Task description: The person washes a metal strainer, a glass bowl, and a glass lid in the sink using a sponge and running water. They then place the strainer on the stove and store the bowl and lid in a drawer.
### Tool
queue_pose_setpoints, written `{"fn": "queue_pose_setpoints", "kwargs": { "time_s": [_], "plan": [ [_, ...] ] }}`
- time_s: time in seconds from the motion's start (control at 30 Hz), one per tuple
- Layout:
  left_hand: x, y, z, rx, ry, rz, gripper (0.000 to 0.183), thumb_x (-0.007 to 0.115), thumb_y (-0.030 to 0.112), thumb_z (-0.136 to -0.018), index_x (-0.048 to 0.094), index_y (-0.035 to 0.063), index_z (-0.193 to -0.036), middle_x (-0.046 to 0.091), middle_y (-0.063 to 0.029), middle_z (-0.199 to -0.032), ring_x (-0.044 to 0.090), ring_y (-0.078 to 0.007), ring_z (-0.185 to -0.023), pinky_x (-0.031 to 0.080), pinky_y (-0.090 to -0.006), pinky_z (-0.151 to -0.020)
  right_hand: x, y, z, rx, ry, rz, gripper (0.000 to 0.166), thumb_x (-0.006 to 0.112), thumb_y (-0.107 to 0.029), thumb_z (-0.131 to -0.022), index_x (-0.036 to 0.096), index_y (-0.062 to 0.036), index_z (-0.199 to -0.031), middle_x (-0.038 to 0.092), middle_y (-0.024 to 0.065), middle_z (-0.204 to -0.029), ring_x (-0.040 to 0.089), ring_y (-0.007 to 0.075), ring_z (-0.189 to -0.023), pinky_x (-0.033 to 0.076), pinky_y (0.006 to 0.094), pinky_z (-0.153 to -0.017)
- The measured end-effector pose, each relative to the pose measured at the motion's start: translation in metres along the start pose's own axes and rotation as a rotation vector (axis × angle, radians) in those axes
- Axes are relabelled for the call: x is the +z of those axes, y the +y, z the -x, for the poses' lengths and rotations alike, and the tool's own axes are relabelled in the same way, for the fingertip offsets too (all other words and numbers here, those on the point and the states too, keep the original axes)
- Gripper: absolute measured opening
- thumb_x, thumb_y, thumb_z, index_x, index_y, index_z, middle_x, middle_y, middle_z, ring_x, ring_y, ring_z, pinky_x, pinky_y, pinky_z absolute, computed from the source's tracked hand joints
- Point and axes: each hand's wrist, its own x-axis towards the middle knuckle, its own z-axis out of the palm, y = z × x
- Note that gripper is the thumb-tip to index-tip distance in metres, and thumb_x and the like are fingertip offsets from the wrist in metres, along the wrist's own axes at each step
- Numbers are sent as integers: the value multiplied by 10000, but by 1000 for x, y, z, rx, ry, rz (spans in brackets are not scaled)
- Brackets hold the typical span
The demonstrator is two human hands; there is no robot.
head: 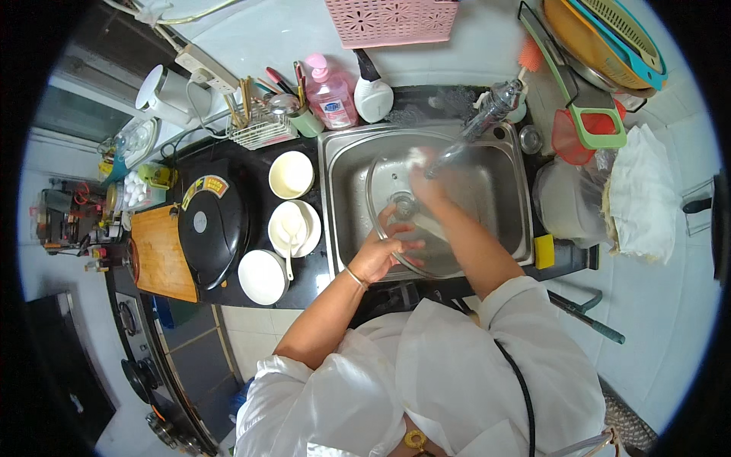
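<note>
In the stainless steel sink (522, 205), my left hand (374, 257) grips the lower left edge of what looks like a clear glass lid (371, 197) with a metal rim. The lid stands tilted over the basin, and some of my left fingers show beyond the rim. My right hand (431, 188) is blurred over the lid's upper part, below the faucet (485, 117). Something whitish (418, 157) shows at its fingertips; whether it is a cloth or foam, I cannot tell. A round fitting (404, 205) lies between my hands, either the drain or the lid's knob.
Left of the sink are a cream bowl (291, 175), stacked white bowls (311, 228) with a spoon (289, 257), another white bowl (262, 277), a black electric griddle (214, 240) and a wooden cutting board (160, 251). A pink soap bottle (331, 94) stands behind; a yellow sponge (544, 251) sits right.
</note>
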Motion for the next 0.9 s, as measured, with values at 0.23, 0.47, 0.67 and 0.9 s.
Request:
{"fn": "queue_pose_setpoints", "kwargs": {
  "time_s": [0.23,0.47,0.67,0.9],
  "plan": [
    [-16,16,-4,174,162,-59,760,489,-24,-653,178,130,-1329,403,-192,-1162,534,-324,-955,516,-483,-706,-65,-51,67,-127,-838,-660,353,523,-37,-800,495,-36,-1152,469,112,-1226,424,224,-1153,345,325,-945],
    [-9,23,5,142,174,-92,809,453,-18,-616,139,185,-1334,372,-230,-1145,521,-415,-973,500,-573,-680,-98,47,41,-325,-516,188,186,577,-27,-655,647,-77,-820,524,124,-995,455,312,-975,385,376,-833],
    [15,2,3,50,71,-139,812,450,-32,-626,101,148,-1337,346,-238,-1166,504,-420,-1004,495,-580,-678,-38,-5,-10,142,-215,-17,223,506,-16,-685,605,-72,-878,500,123,-970,484,266,-886,408,341,-743],
    [-1,16,1,170,118,-52,781,467,-17,-632,156,129,-1333,379,-228,-1159,522,-394,-964,495,-569,-705,-74,-35,65,-296,-733,-483,373,569,0,-651,632,-129,-996,513,95,-1048,464,250,-1032,382,333,-882]
  ]
}}
